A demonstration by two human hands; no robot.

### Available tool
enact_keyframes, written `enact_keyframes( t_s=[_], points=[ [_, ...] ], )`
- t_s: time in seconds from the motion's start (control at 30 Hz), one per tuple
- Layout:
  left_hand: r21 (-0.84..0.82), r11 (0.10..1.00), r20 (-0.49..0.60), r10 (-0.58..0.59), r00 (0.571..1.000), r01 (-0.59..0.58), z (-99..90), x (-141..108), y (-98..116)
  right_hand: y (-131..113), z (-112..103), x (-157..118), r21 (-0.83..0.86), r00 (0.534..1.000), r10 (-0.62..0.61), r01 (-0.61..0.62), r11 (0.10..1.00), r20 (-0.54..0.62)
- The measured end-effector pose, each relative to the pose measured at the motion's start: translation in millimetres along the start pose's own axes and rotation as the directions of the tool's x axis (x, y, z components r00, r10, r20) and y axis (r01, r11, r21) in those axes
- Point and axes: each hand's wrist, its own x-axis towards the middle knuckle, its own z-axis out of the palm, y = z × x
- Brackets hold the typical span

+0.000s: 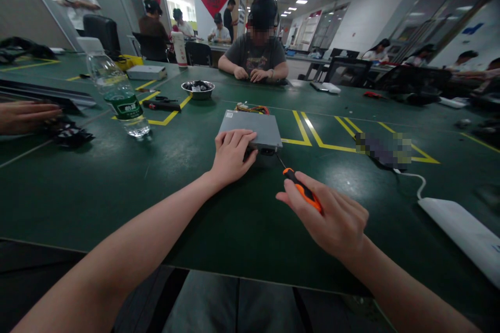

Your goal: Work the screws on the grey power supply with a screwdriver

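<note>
A grey metal computer power supply lies flat on the green table, with its power socket facing me and a bundle of coloured wires at its back. My left hand steadies it, fingers over the top left and thumb at the front side. In my right hand is a screwdriver with an orange and black handle, the fingers closed round it. Its thin shaft points at the front right corner of the power supply. Whether the tip sits in a screw is too small to tell.
A water bottle stands at left, near a metal bowl of small parts. Another person's hand is at the left edge by black parts. At right, a cable joins a blurred phone-like object and a white power bank. A person sits opposite.
</note>
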Motion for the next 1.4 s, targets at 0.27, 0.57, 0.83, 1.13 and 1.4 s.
enact_keyframes(
  t_s=[0.27,0.57,0.83,1.13,1.4],
  points=[
    [0.001,1.000,0.002,0.009,1.000,-0.009,-0.9,0.2,0.1,-6.1,5.3,-3.3,0.079,0.998,-0.038,0.034,0.996,0.042],
    [0.005,1.000,-0.008,0.010,1.000,-0.010,-0.7,0.4,0.4,-6.9,0.7,1.5,0.042,1.000,-0.012,0.011,0.999,0.019],
    [0.008,1.000,-0.012,0.016,1.000,-0.016,-0.2,0.5,0.3,-9.8,2.5,-0.8,0.066,0.997,-0.053,0.049,0.997,0.063],
    [0.001,1.000,-0.011,0.014,1.000,-0.014,0.2,0.0,-0.5,-7.8,3.3,0.4,0.069,0.999,-0.013,0.010,0.998,0.044],
    [-0.004,1.000,-0.011,0.018,1.000,-0.018,-0.3,-0.1,-0.4,-5.8,0.0,0.1,0.039,0.998,-0.054,0.053,0.998,0.032]
  ],
)
